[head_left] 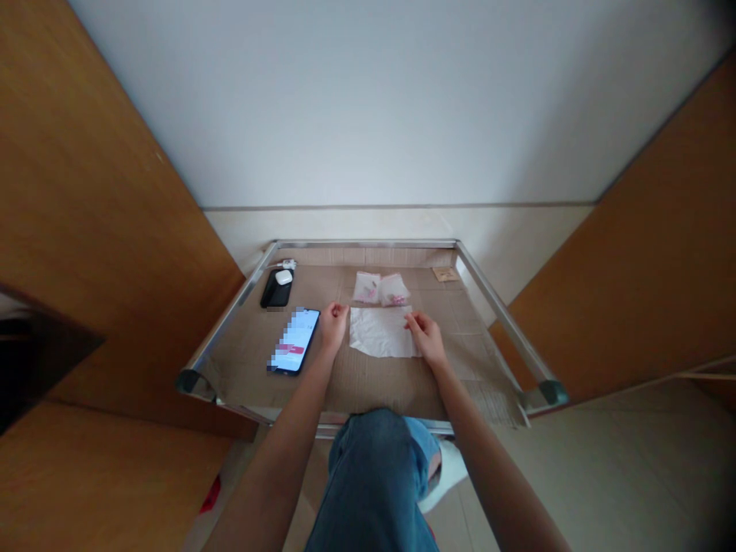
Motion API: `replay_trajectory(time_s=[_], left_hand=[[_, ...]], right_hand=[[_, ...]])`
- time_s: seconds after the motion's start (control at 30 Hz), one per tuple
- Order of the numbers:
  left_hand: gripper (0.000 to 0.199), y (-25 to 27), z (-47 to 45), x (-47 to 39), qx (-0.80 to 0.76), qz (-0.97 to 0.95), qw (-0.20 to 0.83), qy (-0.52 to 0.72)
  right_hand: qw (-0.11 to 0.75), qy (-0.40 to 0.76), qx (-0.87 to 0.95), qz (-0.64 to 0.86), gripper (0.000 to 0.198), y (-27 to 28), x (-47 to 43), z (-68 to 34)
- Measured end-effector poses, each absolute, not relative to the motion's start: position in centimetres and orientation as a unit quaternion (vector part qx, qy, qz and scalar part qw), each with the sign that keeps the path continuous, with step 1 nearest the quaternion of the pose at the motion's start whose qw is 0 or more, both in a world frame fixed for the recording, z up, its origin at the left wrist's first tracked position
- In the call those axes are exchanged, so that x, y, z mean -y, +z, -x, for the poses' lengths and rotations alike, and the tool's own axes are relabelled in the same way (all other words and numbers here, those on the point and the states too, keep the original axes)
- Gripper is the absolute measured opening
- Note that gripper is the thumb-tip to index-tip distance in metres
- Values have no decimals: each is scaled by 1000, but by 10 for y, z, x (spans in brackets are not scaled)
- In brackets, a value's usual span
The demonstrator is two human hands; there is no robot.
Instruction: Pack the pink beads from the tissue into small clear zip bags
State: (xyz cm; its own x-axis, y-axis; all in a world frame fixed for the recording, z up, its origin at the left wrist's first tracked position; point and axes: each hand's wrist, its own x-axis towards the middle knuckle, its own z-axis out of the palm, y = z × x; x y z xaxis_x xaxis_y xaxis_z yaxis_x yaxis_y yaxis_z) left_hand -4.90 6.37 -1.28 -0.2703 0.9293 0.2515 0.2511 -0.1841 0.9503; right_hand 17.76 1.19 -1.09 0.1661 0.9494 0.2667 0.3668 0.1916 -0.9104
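Observation:
A creased white sheet (382,333), like a tissue, lies flat on the cardboard in the middle. At its left edge my left hand (333,326) is closed, fingers curled together; anything in them is too small to make out. My right hand (426,337) is over the sheet's right edge with thumb and fingers pinched; what they hold, if anything, cannot be seen. Just beyond the sheet lie two small clear bags, a left bag (366,287) and a right bag (394,290), with tiny pink pieces inside. A lit phone (295,342) lies left of my left hand.
The cardboard surface (368,391) sits within a metal frame (500,307). At the back left are a black phone-shaped object (274,295), a white earbud case (284,277) and a white plug (287,264). A small brown packet (445,274) lies back right. My knee (376,452) touches the front edge.

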Motion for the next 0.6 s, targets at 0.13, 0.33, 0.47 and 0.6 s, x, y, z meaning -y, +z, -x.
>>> replay_trajectory(time_s=[0.13, 0.33, 0.47, 0.6], left_hand=[[20, -14, 50, -64, -563, -524, 300, 564], [21, -15, 50, -65, -561, -523, 301, 566], [21, -15, 49, -65, -563, -520, 305, 565], [22, -14, 49, -64, -566, -516, 306, 566]], right_hand=[[508, 289, 576, 571, 43, -12, -12, -178], [510, 291, 572, 573, 43, -12, -12, -178], [506, 291, 575, 573, 44, -10, -11, -178], [506, 286, 575, 575, 45, -9, -11, -178]])
